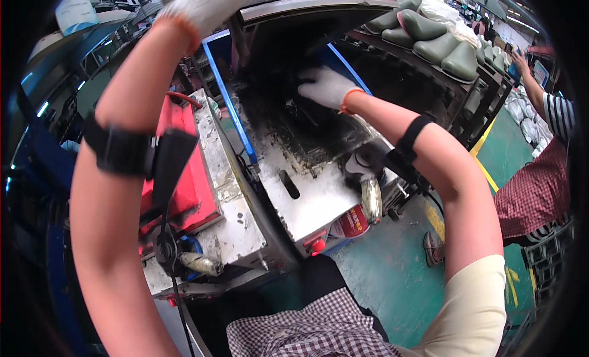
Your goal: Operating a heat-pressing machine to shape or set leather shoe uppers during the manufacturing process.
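Observation:
My left hand [205,12], in a white glove with an orange cuff, is raised at the upper edge beside the raised dark lid [313,8] of a machine. Its fingers run out of view, so I cannot tell if they grip the lid. Under that lid my right hand [330,88], gloved the same way, reaches over the blackened machine bed [288,127]. Its thumb and fingers look apart, with nothing visible between them. Below it lie dark metal parts [300,108], too shadowed to make out.
A tape-wrapped lever [370,200] juts from the machine's front, near a red button [316,245]. At left stands a red machine [190,185] with another wrapped handle [201,263]. Green shoe-shaped forms [459,61] line a rack at right. Another person [534,191] stands at far right.

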The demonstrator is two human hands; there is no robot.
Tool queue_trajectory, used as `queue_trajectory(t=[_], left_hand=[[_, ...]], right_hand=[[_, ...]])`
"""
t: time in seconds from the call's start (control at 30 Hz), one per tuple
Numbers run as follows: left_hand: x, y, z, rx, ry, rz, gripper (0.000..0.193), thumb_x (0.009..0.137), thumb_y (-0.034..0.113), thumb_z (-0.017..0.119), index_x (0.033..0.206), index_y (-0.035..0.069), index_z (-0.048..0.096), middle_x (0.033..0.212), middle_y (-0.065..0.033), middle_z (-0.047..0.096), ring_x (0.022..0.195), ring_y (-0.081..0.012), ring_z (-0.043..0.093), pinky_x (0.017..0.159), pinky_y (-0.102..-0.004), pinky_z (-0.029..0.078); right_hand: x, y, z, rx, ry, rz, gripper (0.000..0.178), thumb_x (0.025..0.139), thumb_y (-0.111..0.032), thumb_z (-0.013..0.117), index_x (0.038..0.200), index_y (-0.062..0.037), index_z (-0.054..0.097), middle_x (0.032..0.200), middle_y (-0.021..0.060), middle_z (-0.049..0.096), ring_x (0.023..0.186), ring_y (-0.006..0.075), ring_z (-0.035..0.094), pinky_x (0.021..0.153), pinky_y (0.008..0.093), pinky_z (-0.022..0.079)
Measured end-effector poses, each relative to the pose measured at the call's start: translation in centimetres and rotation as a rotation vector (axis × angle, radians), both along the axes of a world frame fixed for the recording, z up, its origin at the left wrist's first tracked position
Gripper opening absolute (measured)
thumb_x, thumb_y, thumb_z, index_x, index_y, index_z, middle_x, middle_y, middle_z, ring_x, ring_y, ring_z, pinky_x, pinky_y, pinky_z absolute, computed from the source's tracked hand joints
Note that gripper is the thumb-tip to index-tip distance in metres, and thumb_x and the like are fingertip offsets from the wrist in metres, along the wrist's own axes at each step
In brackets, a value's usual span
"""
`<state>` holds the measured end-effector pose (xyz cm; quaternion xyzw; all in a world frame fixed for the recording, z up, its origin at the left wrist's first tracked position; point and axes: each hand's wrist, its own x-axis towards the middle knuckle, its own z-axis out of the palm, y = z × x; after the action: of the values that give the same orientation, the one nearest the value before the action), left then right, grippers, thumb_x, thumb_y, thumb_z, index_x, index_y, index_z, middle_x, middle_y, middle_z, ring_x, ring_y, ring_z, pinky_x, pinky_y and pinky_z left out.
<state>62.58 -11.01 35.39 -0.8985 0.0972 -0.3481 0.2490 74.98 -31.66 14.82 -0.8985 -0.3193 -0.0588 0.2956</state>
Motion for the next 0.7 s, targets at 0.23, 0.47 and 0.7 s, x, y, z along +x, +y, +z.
queue_trajectory(t=[0.23,0.47,0.7], left_hand=[[-0.2,-7.1,3.2,-0.682,0.3,-0.342,0.064,0.103,0.045,0.054,0.152,0.004,0.052,0.139,-0.0172,0.067,0.117,-0.0289,0.067,0.101,-0.0384,0.05],[2.5,-6.2,2.1,-0.671,0.241,-0.463,0.047,0.103,0.034,0.056,0.137,0.002,0.066,0.123,-0.0128,0.071,0.108,-0.0244,0.066,0.094,-0.0352,0.052],[0.2,-7.6,-4.9,-1.011,0.37,-0.661,0.042,0.098,0.029,0.06,0.129,0.001,0.068,0.119,-0.0209,0.071,0.114,-0.0286,0.067,0.102,-0.0398,0.05]], right_hand=[[2.4,1.5,-2.6,-0.517,0.193,0.109,0.086,0.091,-0.063,0.057,0.163,-0.0195,0.043,0.162,0.0302,0.038,0.132,0.047,0.059,0.108,0.0484,0.053],[2.9,-0.2,-3.6,-0.467,0.12,0.121,0.089,0.091,-0.065,0.059,0.165,-0.0201,0.039,0.167,0.0242,0.032,0.135,0.0446,0.057,0.099,0.0448,0.059],[-8.6,-5.4,2.0,-0.379,0.012,0.206,0.071,0.101,-0.05,0.06,0.159,-0.0093,0.047,0.16,0.0255,0.047,0.147,0.0375,0.049,0.121,0.0401,0.04]])
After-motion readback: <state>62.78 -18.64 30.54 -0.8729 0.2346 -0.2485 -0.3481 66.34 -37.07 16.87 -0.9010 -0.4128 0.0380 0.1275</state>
